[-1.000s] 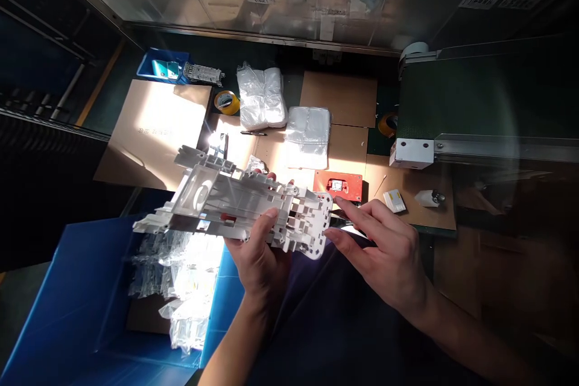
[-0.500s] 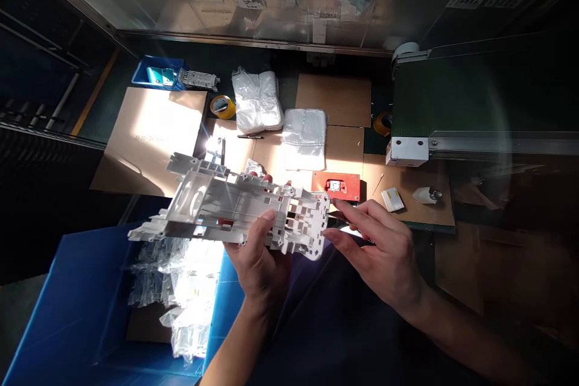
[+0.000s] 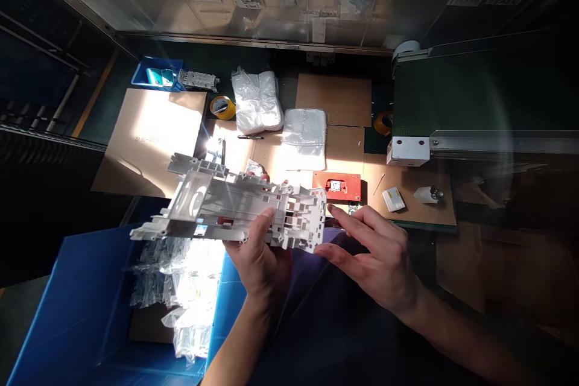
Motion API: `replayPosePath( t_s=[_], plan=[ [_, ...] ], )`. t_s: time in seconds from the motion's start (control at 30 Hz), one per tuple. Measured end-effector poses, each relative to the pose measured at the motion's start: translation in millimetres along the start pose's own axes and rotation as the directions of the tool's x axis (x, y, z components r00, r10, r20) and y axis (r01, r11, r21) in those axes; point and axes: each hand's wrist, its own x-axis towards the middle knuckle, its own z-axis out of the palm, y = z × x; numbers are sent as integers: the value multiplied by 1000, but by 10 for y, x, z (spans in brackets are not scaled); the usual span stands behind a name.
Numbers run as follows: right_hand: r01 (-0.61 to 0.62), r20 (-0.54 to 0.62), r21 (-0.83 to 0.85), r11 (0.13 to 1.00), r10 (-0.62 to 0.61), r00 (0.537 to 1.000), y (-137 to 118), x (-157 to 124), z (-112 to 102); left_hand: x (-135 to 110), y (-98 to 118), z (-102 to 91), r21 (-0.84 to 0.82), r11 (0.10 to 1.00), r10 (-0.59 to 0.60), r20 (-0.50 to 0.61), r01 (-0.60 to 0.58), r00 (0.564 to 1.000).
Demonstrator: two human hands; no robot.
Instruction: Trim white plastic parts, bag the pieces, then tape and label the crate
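Observation:
My left hand [image 3: 262,256] is wrapped round a long white plastic frame [image 3: 235,205], its thumb pressed on the top face and fingertips showing at the far edge. The frame is held in the air, full of slots and ribs, with a perforated plate at its right end. My right hand [image 3: 377,253] is at that end with index finger and thumb spread apart. Its fingertips are at the plate's edge; whether they touch it, I cannot tell. A red fixture [image 3: 348,187] with a small white piece in it lies just beyond the right hand.
A blue bin [image 3: 58,295] at lower left contains several bagged white parts [image 3: 194,295]. On the bench are plastic-bag bundles [image 3: 257,99], yellow tape [image 3: 222,107], a cardboard sheet [image 3: 149,132], a cotton swab [image 3: 379,184] and a small white block [image 3: 393,199]. A green conveyor belt [image 3: 452,90] runs at right.
The perforated end of the white frame has tilted slightly. My right hand has shifted a little left and down, its thumb now lower at the plate's corner. My left hand keeps its grip.

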Motion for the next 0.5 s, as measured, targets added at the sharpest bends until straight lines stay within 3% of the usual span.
replayPosePath(
  t_s=[0.2, 0.3, 0.4, 0.5],
  plan=[
    [92, 17, -36, 995, -91, 996, -40, -45, 47, 55, 2, 12, 5, 999, 32, 4, -32, 999],
    [162, 76, 44, 986, -165, 983, 8, -84, 79, 135, -28, 12, 0, 995, 97, -3, -97, 995],
    [49, 95, 100, 994, -58, 994, 143, -113, 90, 214, -51, -10, 6, 993, 115, -9, -115, 993],
    [-77, 142, 69, 995, 67, 988, 328, -128, 74, 252, -30, -38, -25, 998, 57, 52, -56, 997]
  ],
)
